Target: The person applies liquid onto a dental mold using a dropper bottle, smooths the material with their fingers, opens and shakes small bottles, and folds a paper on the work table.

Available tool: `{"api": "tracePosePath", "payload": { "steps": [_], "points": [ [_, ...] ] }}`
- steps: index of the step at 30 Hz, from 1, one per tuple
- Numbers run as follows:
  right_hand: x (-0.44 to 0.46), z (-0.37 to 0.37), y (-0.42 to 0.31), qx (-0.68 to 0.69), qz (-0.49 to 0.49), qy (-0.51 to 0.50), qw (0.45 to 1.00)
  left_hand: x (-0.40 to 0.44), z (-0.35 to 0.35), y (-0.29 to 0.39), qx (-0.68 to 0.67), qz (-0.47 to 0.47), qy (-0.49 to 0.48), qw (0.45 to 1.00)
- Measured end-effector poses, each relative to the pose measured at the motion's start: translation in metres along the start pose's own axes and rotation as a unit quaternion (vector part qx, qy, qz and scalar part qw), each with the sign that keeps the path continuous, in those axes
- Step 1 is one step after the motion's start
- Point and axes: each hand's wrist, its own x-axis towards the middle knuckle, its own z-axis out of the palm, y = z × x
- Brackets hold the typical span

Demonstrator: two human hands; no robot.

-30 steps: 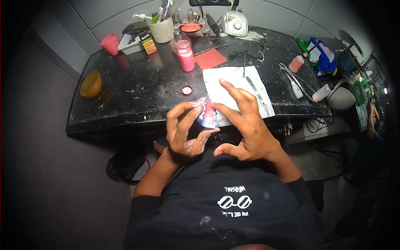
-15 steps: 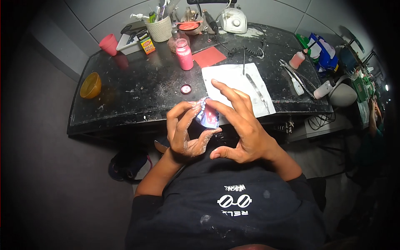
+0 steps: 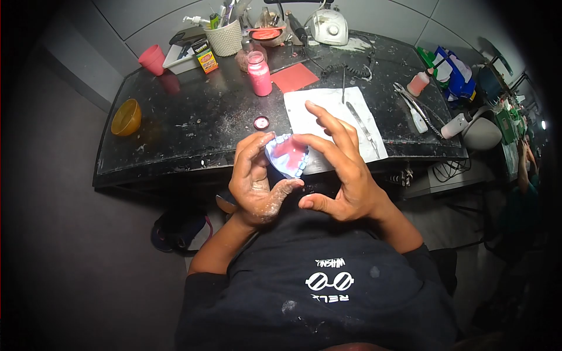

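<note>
A pale blue dental cast (image 3: 286, 158) with teeth round its edge and a pink layer over its palate is in front of me, just off the bench's near edge. My left hand (image 3: 256, 181), dusted with white powder, grips it from the left between fingers and thumb. From the other side, my right hand (image 3: 342, 169) reaches over with the index fingertip at the cast's upper rim. Its thumb stands well apart and the other fingers are spread. Beyond the cast lies a small round lid (image 3: 261, 123), and farther back stands an uncapped jar of pink powder (image 3: 259, 76).
White paper (image 3: 328, 108) lies on the black bench (image 3: 193, 131) under a metal carving tool (image 3: 361, 126). A pink sheet (image 3: 294, 77) sits behind it. An amber bowl (image 3: 127, 118) stands left; pliers (image 3: 410, 99) and bottles (image 3: 453, 126) lie right.
The cast has turned in my left hand so its pink palate and teeth face me more fully. My left fingers have shifted along its left edge; my right hand stays close to it.
</note>
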Motion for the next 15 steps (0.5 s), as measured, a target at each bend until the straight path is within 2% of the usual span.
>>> {"api": "tracePosePath", "payload": {
  "steps": [5,15],
  "points": [
    [0.0002,-0.0016,-0.0039,-0.048,-0.010,0.002,0.999,-0.0019,-0.0027,0.0026,-0.102,-0.082,0.001,0.991],
    [-0.0001,-0.0069,-0.0062,-0.058,-0.006,-0.008,0.998,0.0021,-0.0037,0.0024,-0.166,-0.083,-0.009,0.983]
  ]
}}
